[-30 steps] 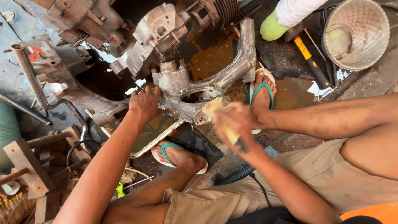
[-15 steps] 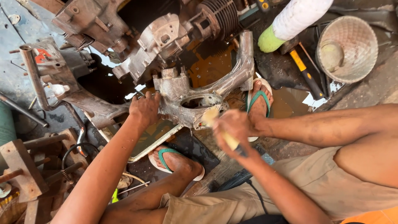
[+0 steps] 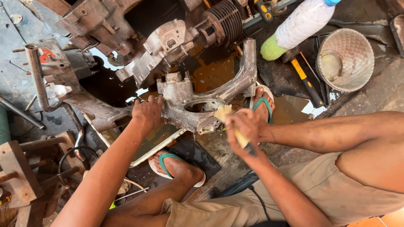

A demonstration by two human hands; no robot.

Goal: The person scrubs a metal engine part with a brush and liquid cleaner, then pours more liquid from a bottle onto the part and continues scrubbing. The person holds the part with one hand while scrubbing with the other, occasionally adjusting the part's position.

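Casing (image 3: 198, 107), grey cast metal, sits low on wet ground just beyond the person's two sandalled feet, under the finned cylinder (image 3: 227, 19). Looks heavy, rigid, and greasy, so likely slippery; the thick rim on its left edge seems the safest hold. Left hand (image 3: 147, 113) is clamped on that edge, arm stretched straight. Right hand (image 3: 246, 126) is fisted round a brush (image 3: 229, 124), wrist bent, bristles touching the casing's near lip beside the round opening.
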